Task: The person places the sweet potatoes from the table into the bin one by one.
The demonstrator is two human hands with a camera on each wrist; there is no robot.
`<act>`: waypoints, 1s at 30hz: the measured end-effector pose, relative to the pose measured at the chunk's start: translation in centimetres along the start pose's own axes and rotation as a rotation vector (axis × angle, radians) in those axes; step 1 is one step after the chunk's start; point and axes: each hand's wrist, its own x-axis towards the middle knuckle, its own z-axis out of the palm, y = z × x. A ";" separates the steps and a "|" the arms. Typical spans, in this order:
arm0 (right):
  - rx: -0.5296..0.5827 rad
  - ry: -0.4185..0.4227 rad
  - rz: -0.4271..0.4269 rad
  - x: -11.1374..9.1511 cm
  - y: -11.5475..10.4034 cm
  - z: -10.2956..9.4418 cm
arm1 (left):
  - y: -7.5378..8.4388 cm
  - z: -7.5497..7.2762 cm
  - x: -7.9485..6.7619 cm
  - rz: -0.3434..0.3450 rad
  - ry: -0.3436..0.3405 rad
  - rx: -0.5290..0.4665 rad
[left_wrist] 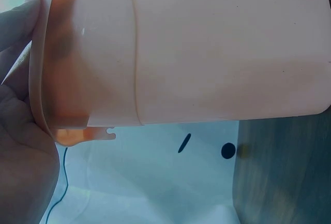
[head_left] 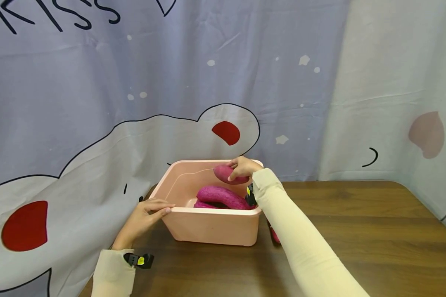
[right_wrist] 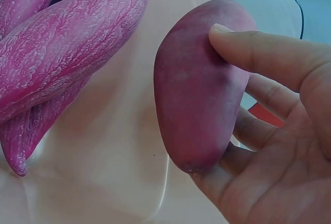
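Note:
A pink plastic bin [head_left: 215, 227] stands on the table. Inside lie long, curved purple vegetables [head_left: 223, 197] with wrinkled skin, one crossing over another; their kind is uncertain. My right hand [head_left: 244, 168] is over the bin's right side. Between its thumb and fingers it holds a smooth, reddish-purple, mango-shaped fruit [right_wrist: 201, 89], apart from the purple vegetables [right_wrist: 72, 43]. At the bin's front left corner, my left hand [head_left: 145, 218] holds the rim with thumb and fingers. In the left wrist view, part of the left hand [left_wrist: 23, 157] shows beside the bin's rim [left_wrist: 37, 74].
A red thing [head_left: 274, 236] lies on the wooden table [head_left: 357, 231] right of the bin, mostly hidden by the right sleeve [head_left: 297, 235]. A printed curtain [head_left: 171, 74] hangs behind the table and down its left side.

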 end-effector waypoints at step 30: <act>-0.076 0.000 -0.019 0.2 0.7 -0.5 | -1.7 0.2 -0.2 -0.022 0.000 -0.018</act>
